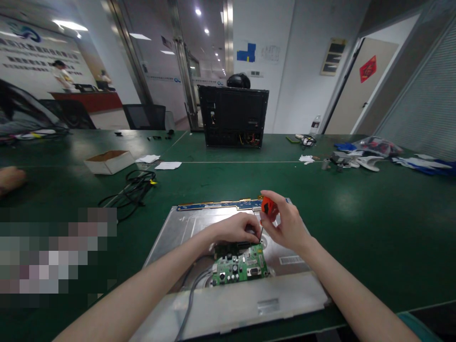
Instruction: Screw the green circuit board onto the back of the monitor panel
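Observation:
A green circuit board [240, 266] with capacitors and a grey connector lies on the metal back of a display panel [199, 223]. My right hand [287, 221] is closed round the orange handle of a screwdriver [270, 209]. The screwdriver's thin shaft points down to the board's far right corner. My left hand [240, 228] rests at the board's far edge, with its curled fingers close to the screwdriver tip. Whether those fingers pinch anything is hidden. A grey cable [190, 304] runs from the board's left side over the panel's near edge.
A black monitor housing [233, 116] stands at the back of the green table [342, 213]. To the left are a coiled black cable [137, 187], an open white box [109, 162] and papers [168, 166]. Another person's hand [12, 179] is at far left. Plastic bags [379, 146] lie at right.

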{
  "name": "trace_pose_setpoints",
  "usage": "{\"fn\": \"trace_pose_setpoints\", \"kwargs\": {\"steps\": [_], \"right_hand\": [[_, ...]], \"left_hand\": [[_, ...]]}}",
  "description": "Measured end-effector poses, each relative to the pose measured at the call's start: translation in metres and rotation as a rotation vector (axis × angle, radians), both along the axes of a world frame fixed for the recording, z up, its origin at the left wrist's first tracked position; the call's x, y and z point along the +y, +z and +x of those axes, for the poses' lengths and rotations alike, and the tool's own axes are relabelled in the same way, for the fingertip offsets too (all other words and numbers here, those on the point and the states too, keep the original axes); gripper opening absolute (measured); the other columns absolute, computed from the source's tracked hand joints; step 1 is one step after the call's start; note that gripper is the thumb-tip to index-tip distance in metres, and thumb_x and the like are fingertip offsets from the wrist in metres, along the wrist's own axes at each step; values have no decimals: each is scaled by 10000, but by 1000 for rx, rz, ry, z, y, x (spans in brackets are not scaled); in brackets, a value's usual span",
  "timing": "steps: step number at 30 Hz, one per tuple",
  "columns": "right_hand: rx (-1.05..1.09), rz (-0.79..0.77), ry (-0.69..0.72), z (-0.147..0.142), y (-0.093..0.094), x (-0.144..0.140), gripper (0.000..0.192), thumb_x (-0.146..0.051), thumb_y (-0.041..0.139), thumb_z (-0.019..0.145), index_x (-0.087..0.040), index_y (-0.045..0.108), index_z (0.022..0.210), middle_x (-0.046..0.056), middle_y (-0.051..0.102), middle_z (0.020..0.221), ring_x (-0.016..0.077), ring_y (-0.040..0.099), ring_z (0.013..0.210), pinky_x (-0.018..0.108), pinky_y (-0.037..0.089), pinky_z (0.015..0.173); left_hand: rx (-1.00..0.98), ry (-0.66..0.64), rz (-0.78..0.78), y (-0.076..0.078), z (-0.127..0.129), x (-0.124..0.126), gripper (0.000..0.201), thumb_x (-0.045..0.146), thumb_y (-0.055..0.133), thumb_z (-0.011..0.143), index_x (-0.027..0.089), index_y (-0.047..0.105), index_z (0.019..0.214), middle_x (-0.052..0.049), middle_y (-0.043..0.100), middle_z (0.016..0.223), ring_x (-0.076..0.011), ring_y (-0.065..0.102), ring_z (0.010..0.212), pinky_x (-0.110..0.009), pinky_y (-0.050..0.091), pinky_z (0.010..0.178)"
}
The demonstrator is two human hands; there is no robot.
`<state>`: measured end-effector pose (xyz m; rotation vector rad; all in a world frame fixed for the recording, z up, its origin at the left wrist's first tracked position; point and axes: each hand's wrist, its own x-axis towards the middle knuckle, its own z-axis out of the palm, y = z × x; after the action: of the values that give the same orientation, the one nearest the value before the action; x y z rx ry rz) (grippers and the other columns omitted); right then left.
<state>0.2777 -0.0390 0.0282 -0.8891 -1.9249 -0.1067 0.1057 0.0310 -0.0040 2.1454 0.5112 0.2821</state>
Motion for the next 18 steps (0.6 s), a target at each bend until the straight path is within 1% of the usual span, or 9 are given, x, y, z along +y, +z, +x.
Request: {"fn": "trace_pose_setpoints", "kwargs": {"steps": [6, 11, 14, 18], "right_hand": [[20, 49, -44, -2, -1, 1, 372, -208, 520, 853, -218, 403, 1205, -43, 544, 659, 107, 530, 471, 204, 407, 462], [38, 25, -52, -2, -1, 1, 345, -251, 538, 859, -217, 408, 1177, -41, 546, 667, 104, 521, 462, 197, 399, 446], [29, 10, -23, 0, 1, 0, 345, -254, 504, 879, -212, 410, 1208, -25, 561, 700, 108, 527, 486, 211, 420, 472], [19, -22, 30, 2, 3, -2, 392, -203, 447, 873, -204, 402, 1262, 22, 606, 807, 108, 525, 510, 227, 437, 479]], "left_hand": [[-15, 0, 1, 3, 1, -1, 68, 90, 694, 698, 150, 665, 717, 39, 578, 688, -114, 515, 654, -215, 402, 651], [-12, 0, 7, 3, 1, -1, 69, 91, 695, 698, 149, 666, 723, 43, 563, 668, -108, 502, 631, -213, 392, 632], [-6, -4, 5, 2, 0, -1, 70, 97, 693, 706, 149, 674, 749, 36, 579, 686, -114, 516, 646, -215, 394, 630], [-4, -5, 0, 1, 0, -1, 95, 99, 696, 711, 148, 680, 791, 20, 613, 752, -130, 546, 707, -219, 410, 658]]}}
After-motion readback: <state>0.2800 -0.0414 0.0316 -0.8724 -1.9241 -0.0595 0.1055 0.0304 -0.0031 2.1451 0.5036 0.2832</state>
